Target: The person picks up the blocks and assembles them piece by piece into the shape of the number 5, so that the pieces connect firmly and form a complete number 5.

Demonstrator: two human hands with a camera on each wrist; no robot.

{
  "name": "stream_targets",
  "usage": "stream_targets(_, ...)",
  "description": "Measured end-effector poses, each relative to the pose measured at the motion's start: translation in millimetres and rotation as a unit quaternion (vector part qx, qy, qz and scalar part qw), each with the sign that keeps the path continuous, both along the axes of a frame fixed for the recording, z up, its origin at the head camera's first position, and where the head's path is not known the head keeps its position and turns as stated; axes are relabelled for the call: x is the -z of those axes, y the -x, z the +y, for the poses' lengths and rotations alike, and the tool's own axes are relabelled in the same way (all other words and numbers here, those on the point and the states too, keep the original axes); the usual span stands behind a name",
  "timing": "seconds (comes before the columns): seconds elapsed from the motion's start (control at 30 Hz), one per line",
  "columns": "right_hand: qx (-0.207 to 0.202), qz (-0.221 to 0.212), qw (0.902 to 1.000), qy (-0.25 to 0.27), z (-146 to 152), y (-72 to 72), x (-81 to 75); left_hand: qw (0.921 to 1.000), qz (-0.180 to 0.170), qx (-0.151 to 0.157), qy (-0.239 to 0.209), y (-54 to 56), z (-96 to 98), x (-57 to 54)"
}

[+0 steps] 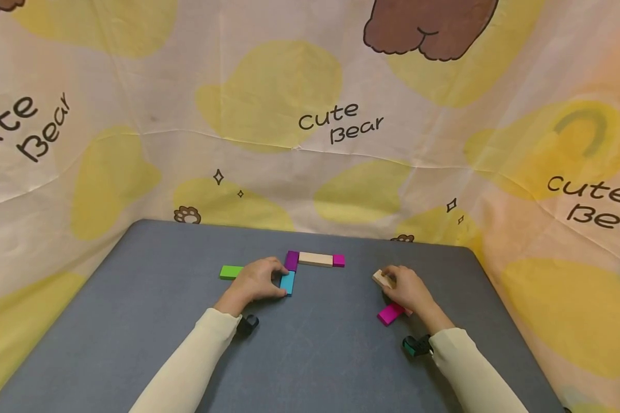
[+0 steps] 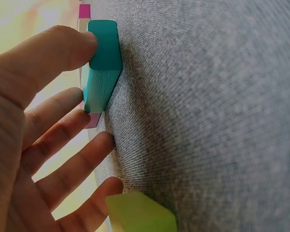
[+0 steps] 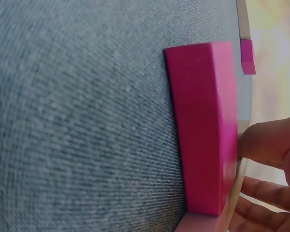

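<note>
My left hand (image 1: 258, 280) holds a blue wooden block (image 1: 287, 283) by its ends, thumb at the near one and index finger at the far one. The block lies along the table just below a purple block (image 1: 291, 260). Beside the left fingers is a green block (image 1: 231, 272). My right hand (image 1: 407, 288) pinches a plain wood block (image 1: 380, 279), partly hidden by the fingers. Close below that hand lies a magenta block (image 3: 198, 130). A pale pink block (image 3: 198, 223) touches its end in the right wrist view and is mostly hidden in the head view.
From the purple block, a plain wood block (image 1: 315, 260) and a small magenta block (image 1: 338, 261) run rightward in a row. Everything lies on a grey table (image 1: 330, 355). Printed cloth (image 1: 268, 97) hangs behind the table and along both sides.
</note>
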State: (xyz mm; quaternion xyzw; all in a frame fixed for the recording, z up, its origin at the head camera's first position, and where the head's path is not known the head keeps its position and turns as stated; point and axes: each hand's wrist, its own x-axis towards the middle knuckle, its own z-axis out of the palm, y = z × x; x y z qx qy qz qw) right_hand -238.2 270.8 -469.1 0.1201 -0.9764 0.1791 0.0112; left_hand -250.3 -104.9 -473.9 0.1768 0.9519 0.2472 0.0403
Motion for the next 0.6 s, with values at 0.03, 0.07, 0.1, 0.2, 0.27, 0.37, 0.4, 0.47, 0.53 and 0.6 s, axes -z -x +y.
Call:
stream_targets(0.03,0.000,-0.001,1.0000,0.001,-0.5,0.1,-0.1,1.0000,0.000,0.000,0.000,0.3,-0.1,0.1)
stream_targets(0.07,0.000,-0.003,1.0000,0.002,-0.9,0.2,-0.3,1.0000,0.001,0.000,0.001,0.5,-0.1,0.1)
stream_targets(0.1,0.001,-0.004,1.0000,0.003,-1.4,0.3,-0.4,1.0000,0.001,0.000,0.001,0.7,-0.3,0.1)
stream_targets(0.2,0.007,-0.011,0.9999,0.000,-2.5,0.3,-0.6,1.0000,0.000,0.001,0.000,1.0,-0.5,-0.2)
stream_targets(0.27,0.011,-0.014,0.9998,-0.003,-3.0,0.5,-0.4,1.0000,0.000,0.002,-0.001,0.9,-0.9,-0.2)
stream_targets(0.37,0.016,-0.016,0.9997,-0.005,-3.5,0.8,-0.1,1.0000,0.000,0.003,-0.004,1.3,-1.4,0.8)
stream_targets(0.4,0.015,-0.014,0.9998,-0.005,-3.4,0.8,0.0,1.0000,0.001,0.003,-0.005,1.4,-1.5,1.1)
stream_targets(0.47,0.016,-0.012,0.9998,-0.002,-3.8,0.6,0.0,1.0000,0.001,0.003,-0.007,1.8,-1.6,1.6)
stream_targets(0.53,0.011,-0.005,0.9999,0.000,-3.9,0.2,-0.7,1.0000,0.000,0.002,-0.009,2.0,-1.7,2.1)
stream_targets(0.6,0.010,0.000,1.0000,0.000,-4.1,-0.1,-1.2,0.9999,-0.002,0.000,-0.011,2.1,-1.7,2.4)
